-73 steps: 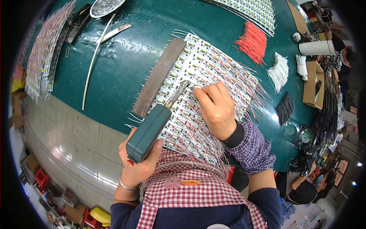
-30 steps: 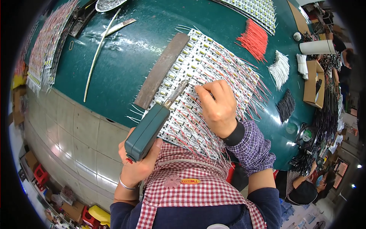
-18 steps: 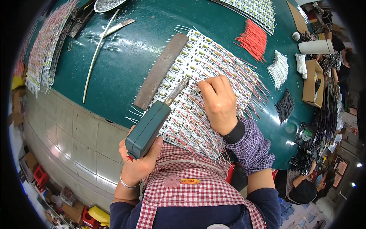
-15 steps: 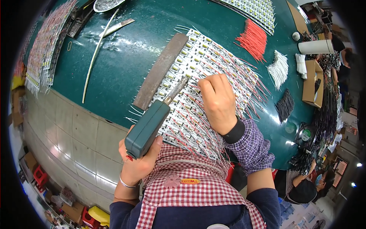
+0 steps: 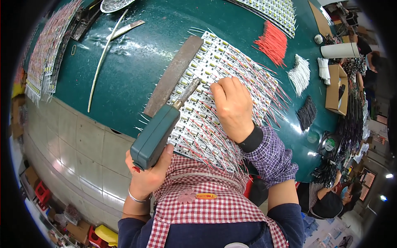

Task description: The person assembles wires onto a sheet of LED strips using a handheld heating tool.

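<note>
My left hand (image 5: pixel 149 178) is wrapped round the handle of a dark green soldering gun (image 5: pixel 154 134). Its metal tip (image 5: pixel 188 93) points up and right over a white circuit board panel (image 5: pixel 211 48) with rows of small yellowish parts. Thin red and white wires stick out all across the panel. Over the panel's middle, my right hand (image 5: pixel 234 108) is closed, thumb and fingertips pinched together close to the soldering tip; what they hold is hidden. A flat grey-brown metal bar (image 5: pixel 173 76) lies along the panel's left edge.
Bundles of red wires (image 5: pixel 271 43), white wires (image 5: pixel 299 75) and black wires (image 5: pixel 306 113) lie to the right on the green table (image 5: pixel 124 78). Behind them are a cardboard box (image 5: pixel 337 89) and a small fan (image 5: pixel 329 144). More wired panels (image 5: pixel 51 53) stand at far left.
The soldering gun has shifted slightly left and down, its tip a bit farther left on the panel. My right hand has moved slightly left and up, still pinched.
</note>
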Motion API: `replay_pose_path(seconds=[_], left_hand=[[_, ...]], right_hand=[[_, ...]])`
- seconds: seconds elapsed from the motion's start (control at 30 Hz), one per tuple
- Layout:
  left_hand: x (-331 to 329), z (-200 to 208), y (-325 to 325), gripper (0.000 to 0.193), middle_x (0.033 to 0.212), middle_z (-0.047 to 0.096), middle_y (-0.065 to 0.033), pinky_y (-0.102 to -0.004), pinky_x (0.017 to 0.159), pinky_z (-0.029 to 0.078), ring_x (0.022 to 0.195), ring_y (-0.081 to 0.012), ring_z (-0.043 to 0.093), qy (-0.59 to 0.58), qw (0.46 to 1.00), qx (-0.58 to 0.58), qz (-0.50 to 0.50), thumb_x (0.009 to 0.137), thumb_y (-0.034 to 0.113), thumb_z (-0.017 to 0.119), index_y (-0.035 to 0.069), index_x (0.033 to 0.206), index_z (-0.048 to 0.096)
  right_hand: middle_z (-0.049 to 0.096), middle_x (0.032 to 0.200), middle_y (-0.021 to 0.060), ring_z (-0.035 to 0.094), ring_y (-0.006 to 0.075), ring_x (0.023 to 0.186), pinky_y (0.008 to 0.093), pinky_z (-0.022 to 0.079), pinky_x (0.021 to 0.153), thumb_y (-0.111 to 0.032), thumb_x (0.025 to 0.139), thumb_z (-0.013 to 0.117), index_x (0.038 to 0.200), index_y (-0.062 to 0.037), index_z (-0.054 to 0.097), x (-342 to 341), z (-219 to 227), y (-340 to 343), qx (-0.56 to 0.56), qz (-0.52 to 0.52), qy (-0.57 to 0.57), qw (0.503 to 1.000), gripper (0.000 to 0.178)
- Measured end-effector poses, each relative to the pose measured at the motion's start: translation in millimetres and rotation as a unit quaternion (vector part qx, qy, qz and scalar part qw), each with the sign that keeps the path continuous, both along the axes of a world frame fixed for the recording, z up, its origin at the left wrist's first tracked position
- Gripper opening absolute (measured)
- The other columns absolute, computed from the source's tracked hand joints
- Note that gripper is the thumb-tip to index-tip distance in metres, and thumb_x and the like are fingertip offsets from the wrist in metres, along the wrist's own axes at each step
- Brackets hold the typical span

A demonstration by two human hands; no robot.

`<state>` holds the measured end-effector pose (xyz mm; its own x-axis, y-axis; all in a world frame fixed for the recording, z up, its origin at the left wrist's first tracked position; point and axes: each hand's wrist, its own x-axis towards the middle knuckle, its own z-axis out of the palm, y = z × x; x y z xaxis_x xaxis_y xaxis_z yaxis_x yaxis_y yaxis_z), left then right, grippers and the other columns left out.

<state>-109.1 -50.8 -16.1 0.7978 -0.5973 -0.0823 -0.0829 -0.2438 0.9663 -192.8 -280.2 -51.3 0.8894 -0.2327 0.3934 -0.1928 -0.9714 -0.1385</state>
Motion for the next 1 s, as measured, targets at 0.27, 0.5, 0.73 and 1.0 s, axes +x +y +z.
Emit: replay_pose_path(seconds=[0.27, 0.5, 0.73, 1.0], left_hand=[[2, -3, 6, 0.018, 0.09, 0.071, -0.0093, -0.0322, 0.07, 0.051, 0.068, -0.0216, 0.067, -0.122, 0.992, 0.013, -0.04, 0.079, 0.0, 0.079, 0.001, 0.096, 0.074], [5, -6, 5, 0.016, 0.085, 0.072, -0.0098, -0.0316, 0.067, 0.052, 0.064, -0.0202, 0.067, -0.059, 0.998, -0.028, -0.016, 0.08, 0.001, 0.079, -0.001, 0.094, 0.072], [4, -6, 4, 0.02, 0.087, 0.072, -0.0096, -0.0296, 0.067, 0.052, 0.07, -0.0173, 0.067, -0.056, 0.998, -0.016, -0.002, 0.081, 0.001, 0.08, -0.004, 0.098, 0.071], [4, -10, 16, 0.026, 0.096, 0.073, -0.0079, -0.0264, 0.075, 0.052, 0.082, -0.0124, 0.066, 0.084, 0.993, -0.016, 0.085, 0.083, -0.001, 0.077, -0.006, 0.107, 0.07]], right_hand=[[0.05, 0.088, 0.0102, 0.052, 0.0256, 0.086, 0.0367, 0.044, 0.072, -0.003, 0.072, 0.062, 0.09, -0.0008, 0.057, 3, 4, 1, -0.025, -0.01, 0.05, 0.998, 0.019], [0.051, 0.091, 0.0103, 0.053, 0.0276, 0.087, 0.0385, 0.044, 0.073, -0.001, 0.073, 0.061, 0.093, -0.0035, 0.057, 0, 2, -2, 0.041, -0.008, 0.009, 0.999, 0.02], [0.058, 0.089, 0.0102, 0.058, 0.0293, 0.083, 0.0402, 0.048, 0.069, 0.002, 0.077, 0.072, 0.087, -0.0048, 0.064, 7, -2, -9, 0.103, -0.021, -0.023, 0.994, 0.015], [0.051, 0.085, 0.0109, 0.054, 0.0278, 0.084, 0.0382, 0.045, 0.07, -0.001, 0.073, 0.06, 0.079, -0.0029, 0.055, 16, -13, 3, 0.072, -0.056, -0.027, 0.996, 0.008]])
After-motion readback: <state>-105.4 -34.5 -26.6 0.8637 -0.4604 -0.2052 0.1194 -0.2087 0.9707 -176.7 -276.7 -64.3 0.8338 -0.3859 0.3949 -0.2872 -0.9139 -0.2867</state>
